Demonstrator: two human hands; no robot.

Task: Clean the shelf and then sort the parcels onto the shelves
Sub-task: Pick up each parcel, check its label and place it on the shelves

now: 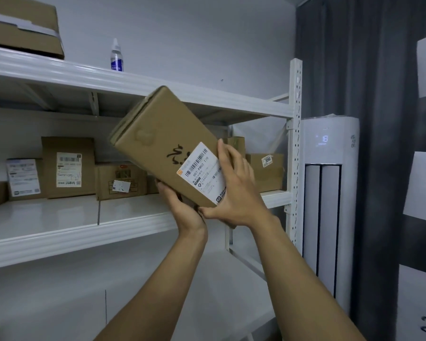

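Holding the parcel (162, 143) up before the middle shelf (67, 215), you had your left hand (182, 205) cupped under its near lower corner and your right hand (234, 188) clasped over the label end, so both gripped it. Its long axis ran tilted, from your hands up and leftward toward the upper shelf (133, 82), the far end well above the fingers. Bare shelf lay below and left of the parcel, nearer your left hand, with other boxes (68, 166) standing behind.
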